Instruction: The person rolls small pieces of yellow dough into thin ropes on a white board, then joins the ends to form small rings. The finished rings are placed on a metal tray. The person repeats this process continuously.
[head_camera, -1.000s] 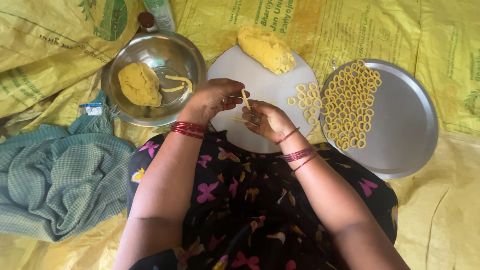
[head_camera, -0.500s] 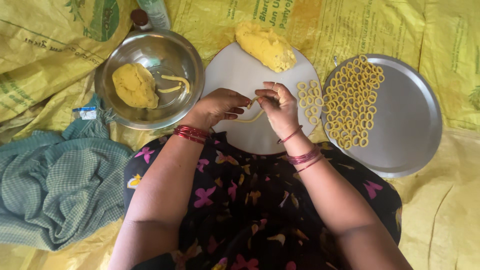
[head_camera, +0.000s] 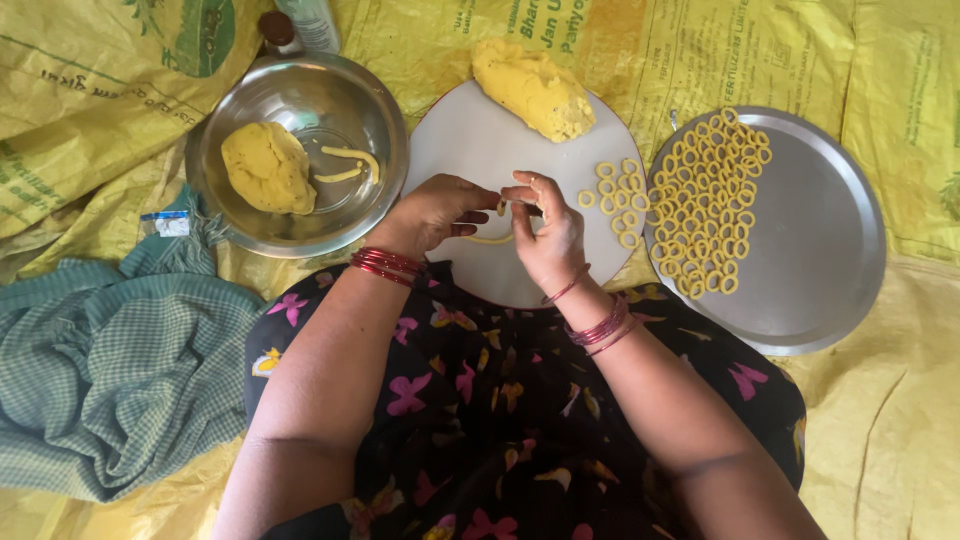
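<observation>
Yellow printed sacking (head_camera: 900, 420) covers the ground across the whole view. Person seated at 6 o'clock, lap in a black dress with pink and yellow butterflies (head_camera: 500, 400).

Green checked cloth (head_camera: 110, 370) bunched at 8 o'clock, lying on the sacking.

Round steel tray (head_camera: 810, 260) at 3 o'clock. Many small dough rings (head_camera: 710, 200) packed close together on its left part; right part bare metal.

White round board (head_camera: 470, 140) at centre, just beside the tray. Large lump of yellow dough (head_camera: 532, 88) on its far edge at 12 o'clock. A few more finished rings (head_camera: 615, 195) sit on the board's right side, near the tray rim.

Steel bowl (head_camera: 300, 100) at 10 o'clock, touching the board's left edge. Holds a smaller dough lump (head_camera: 268, 168) and two thin dough ropes (head_camera: 350, 165) beside it.

Bottle with brown cap (head_camera: 278, 30) and a pale container at 11 o'clock, behind the bowl, both cut by the frame.

Both hands meet over the middle of the board. Left hand (head_camera: 440, 210), red bangles at wrist, fingers curled, pinching one end of a thin dough strip (head_camera: 492, 238). Right hand (head_camera: 548, 235), red bangles too, fingertips pinching the other end, just beside the left thumb. Strip sags in a shallow curve between them, just above the board surface; whether it touches cannot be told.
</observation>
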